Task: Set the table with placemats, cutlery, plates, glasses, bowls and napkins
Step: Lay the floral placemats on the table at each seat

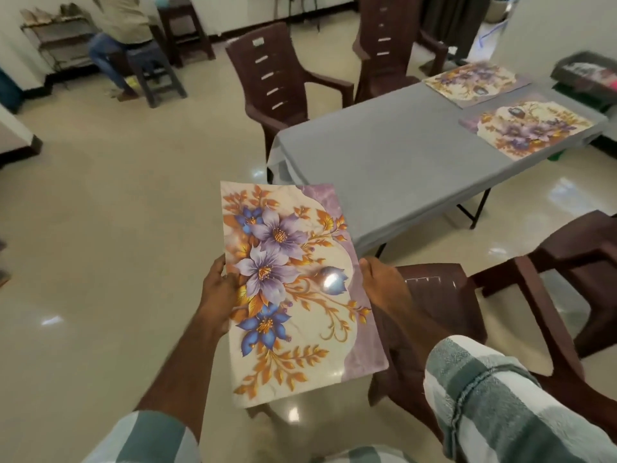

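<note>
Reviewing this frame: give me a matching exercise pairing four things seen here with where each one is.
Things:
1. held placemat
2. two laid placemats
3. left hand
4. nearest brown chair

Places:
A. far end of the grey table
B. floor, below the right hand
C. in the air, between both hands
D. the held placemat's left edge

Pairs: 1-C, 2-A, 3-D, 4-B

Only 1 view exists, a wide-angle camera worn on the person's head, looking forward and down. It sits close above the left hand (218, 292) and right hand (380, 282), while the grey-clothed table (394, 155) lies farther ahead to the right, its straight edges bowed by the lens.
</note>
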{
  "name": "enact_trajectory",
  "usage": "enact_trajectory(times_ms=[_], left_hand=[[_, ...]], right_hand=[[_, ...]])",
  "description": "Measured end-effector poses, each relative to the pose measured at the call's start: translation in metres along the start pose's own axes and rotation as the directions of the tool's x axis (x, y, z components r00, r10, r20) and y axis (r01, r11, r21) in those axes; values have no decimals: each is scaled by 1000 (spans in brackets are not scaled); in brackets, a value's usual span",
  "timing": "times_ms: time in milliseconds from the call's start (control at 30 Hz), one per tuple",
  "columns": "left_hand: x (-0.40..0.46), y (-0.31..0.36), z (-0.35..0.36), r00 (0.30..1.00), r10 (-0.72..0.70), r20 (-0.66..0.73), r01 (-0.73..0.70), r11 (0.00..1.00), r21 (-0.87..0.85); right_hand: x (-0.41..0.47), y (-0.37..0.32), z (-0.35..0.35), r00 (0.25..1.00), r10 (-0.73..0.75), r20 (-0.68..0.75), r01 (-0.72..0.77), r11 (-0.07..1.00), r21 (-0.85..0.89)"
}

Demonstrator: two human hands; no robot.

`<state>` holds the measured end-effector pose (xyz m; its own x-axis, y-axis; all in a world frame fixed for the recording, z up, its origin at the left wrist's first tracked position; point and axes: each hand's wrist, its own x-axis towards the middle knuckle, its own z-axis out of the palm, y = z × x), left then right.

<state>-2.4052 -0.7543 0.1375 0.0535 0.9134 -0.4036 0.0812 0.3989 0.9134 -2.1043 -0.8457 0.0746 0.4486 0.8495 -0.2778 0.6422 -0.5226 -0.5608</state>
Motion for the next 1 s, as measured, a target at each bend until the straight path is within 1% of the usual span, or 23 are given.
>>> enact_trajectory(times_ms=[100, 233, 367, 400, 533, 600, 700, 767, 867, 900, 933, 1000], left_hand=[[67, 22, 2, 995, 23, 93, -24, 1000, 16], [143, 61, 10, 970, 22, 240, -33, 999, 42], [213, 96, 37, 920, 32, 391, -75, 993, 95], [226, 101, 45, 905, 30, 424, -81, 991, 104], [283, 117, 91, 840, -45, 541, -60, 983, 175], [314, 122, 115, 820, -86, 567, -45, 976, 213], [371, 130, 159, 795, -160, 585, -27, 955, 297], [407, 137, 187, 783, -194, 590, -20, 942, 336], [458, 152, 227, 787, -217, 578, -43, 915, 402], [471, 156, 238, 791, -217, 572, -51, 908, 416], [486, 162, 251, 794, -208, 571, -75, 899, 431], [522, 171, 279, 806, -164, 569, -182, 846, 501]], right_hand=[[33, -25, 5, 995, 76, -61, -67, 988, 138], [63, -59, 5, 958, 220, -182, -147, 927, 346], [93, -75, 3, 875, 408, -260, -215, 809, 547], [99, -76, 2, 853, 441, -280, -219, 789, 574], [144, -78, -11, 755, 552, -354, -258, 747, 613], [168, -76, -17, 735, 580, -352, -289, 737, 611], [220, -61, -22, 682, 641, -352, -325, 697, 639], [256, -53, -26, 670, 661, -337, -341, 678, 652], [312, -46, -36, 633, 707, -317, -362, 631, 686], [325, -45, -39, 632, 711, -308, -374, 628, 682], [342, -44, -44, 637, 710, -300, -388, 632, 671], [378, -38, -51, 630, 720, -291, -417, 629, 656]])
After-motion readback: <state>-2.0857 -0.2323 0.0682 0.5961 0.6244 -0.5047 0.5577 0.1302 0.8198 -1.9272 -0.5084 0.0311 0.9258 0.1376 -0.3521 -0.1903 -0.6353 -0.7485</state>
